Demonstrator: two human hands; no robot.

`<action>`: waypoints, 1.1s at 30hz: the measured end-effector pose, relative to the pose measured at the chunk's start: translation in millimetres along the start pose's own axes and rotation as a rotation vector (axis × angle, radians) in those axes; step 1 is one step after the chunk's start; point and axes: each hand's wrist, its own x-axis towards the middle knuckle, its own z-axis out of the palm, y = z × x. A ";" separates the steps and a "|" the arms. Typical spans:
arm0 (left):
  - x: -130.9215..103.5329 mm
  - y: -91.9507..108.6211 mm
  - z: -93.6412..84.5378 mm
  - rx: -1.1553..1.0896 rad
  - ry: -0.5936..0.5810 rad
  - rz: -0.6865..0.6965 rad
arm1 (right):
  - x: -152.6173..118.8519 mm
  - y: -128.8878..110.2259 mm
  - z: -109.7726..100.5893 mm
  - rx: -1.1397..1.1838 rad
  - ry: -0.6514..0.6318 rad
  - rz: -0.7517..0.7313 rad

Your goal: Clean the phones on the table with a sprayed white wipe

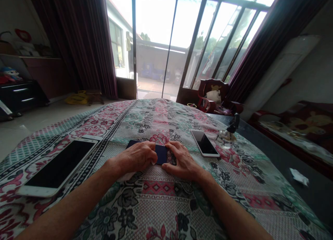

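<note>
A dark blue phone (161,154) lies flat on the patterned tablecloth (158,207), its middle covered by my left hand (142,156). The left fingers are closed and press down on the phone. A bit of thin white material, which looks like tissue (127,176), shows under that hand and at its fingertips. My right hand (183,162) grips the right end of the phone, thumb at the near corner and fingers at the far corner. To the right lies a white phone (204,143) with a dark screen.
A large white tablet (61,165) with a black screen lies at the left, a pale flat object (92,138) by its far end. On the right stand a clear bottle with a black pump (226,137) and, lower down, a crumpled white tissue (299,176). A carved chair (213,94) is beyond.
</note>
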 end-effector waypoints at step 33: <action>-1.5 -2.6 -5.0 0.013 -0.052 -0.067 | 1.4 -0.3 0.1 -0.004 -0.006 0.003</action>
